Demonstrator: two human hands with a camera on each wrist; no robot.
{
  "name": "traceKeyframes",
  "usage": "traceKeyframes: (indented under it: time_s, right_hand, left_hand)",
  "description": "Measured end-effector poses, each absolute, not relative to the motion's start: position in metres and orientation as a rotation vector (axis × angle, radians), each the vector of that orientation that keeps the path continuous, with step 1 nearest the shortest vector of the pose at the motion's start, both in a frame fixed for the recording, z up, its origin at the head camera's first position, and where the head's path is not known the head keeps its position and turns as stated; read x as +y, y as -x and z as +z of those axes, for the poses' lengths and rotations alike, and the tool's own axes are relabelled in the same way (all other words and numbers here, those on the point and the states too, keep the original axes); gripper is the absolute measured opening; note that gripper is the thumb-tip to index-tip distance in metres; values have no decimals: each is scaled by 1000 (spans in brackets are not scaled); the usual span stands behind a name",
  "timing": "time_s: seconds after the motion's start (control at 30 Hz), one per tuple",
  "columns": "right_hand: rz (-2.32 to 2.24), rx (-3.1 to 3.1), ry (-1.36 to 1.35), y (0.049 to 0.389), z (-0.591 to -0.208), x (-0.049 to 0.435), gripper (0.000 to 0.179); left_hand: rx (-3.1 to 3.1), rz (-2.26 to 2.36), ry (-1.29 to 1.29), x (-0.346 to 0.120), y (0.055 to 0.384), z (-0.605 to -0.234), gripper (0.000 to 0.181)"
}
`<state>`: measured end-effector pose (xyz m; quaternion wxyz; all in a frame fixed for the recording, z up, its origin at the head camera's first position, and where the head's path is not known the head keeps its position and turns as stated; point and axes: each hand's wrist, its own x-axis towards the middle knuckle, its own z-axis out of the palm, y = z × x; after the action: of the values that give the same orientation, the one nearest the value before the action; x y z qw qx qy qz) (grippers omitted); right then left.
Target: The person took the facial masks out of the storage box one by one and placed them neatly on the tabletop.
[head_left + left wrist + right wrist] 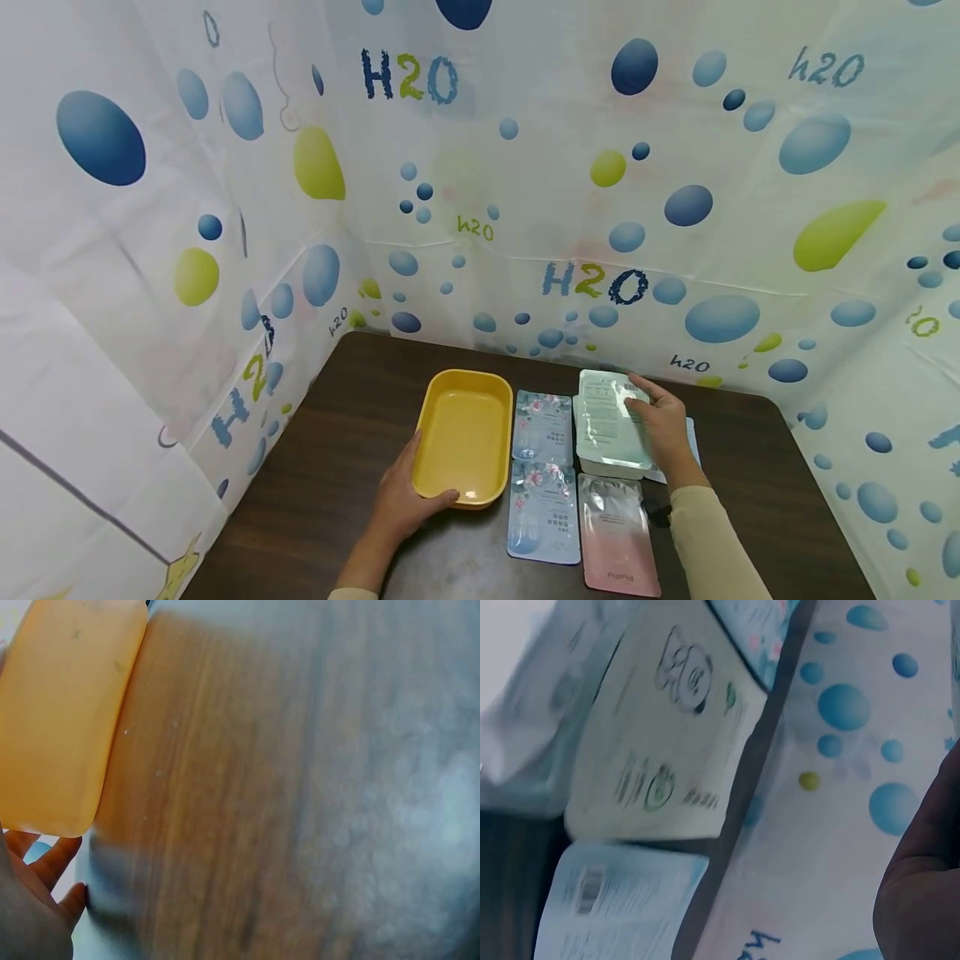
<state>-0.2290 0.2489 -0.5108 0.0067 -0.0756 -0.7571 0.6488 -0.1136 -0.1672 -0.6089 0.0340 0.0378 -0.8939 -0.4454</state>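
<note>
My left hand (pixel 402 500) grips the near left corner of a yellow plastic tray (pixel 461 433), fingers along its side and thumb at the near rim. Part of that hand (pixel 34 907) also shows in the left wrist view, below the tray's end. On the right, my right hand (pixel 663 425) pinches the right edge of a pale green sheet mask packet (pixel 611 417), thumb on its face. This packet is over a stack of similar ones (pixel 611 469). The right wrist view shows a pale green packet (pixel 660 735) with a cartoon drawing.
Two blue floral packets (pixel 543 429) lie in a column between tray and stack. A pink packet (pixel 618 537) lies nearer me, and a light blue one (pixel 622 907) sits right of the stack. Behind the dark wooden table (pixel 330 467) hangs a patterned curtain (pixel 525 192).
</note>
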Motion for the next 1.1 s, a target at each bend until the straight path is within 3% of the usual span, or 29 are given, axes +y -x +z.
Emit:
traceKeyframes:
  time_s: [0.63, 1.1]
  right_hand:
    - [1788, -2773, 562, 176, -558, 346, 56]
    - [1529, -2960, 526, 141, -587, 369, 57]
  left_hand:
    - [-2732, -1354, -92, -166, 114, -609, 121]
    - [-2735, -1386, -117, -166, 114, -609, 121]
